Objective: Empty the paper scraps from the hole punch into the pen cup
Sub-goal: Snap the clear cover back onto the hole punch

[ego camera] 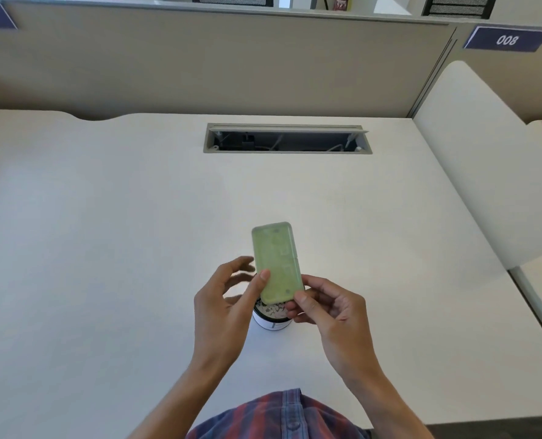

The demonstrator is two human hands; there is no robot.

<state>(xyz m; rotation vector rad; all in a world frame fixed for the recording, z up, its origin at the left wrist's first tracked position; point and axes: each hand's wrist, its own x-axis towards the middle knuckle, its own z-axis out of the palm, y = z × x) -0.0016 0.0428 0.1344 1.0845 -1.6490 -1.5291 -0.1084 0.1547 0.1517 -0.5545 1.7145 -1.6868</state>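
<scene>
Both hands, left point(228, 299) and right point(325, 307), pinched the green hole punch point(277, 263) over the pen cup point(271, 316) near the worktop's point(105, 217) front edge; keeping it centred should stop scraps spilling.

An office cubicle: a white desk point(136, 217) with cable hatch point(287, 139), beige partition point(200, 64), numbered plate point(506, 39).

The hole punch point(277, 263) looks like pale green plastic, smooth and slightly translucent with a dull sheen. The cup point(272, 321) under it has a smooth white wall, and paper scraps point(271, 309) lie inside. The desk point(105, 232) is matt off-white laminate. The shirt point(279, 416) is woven plaid cloth.
</scene>
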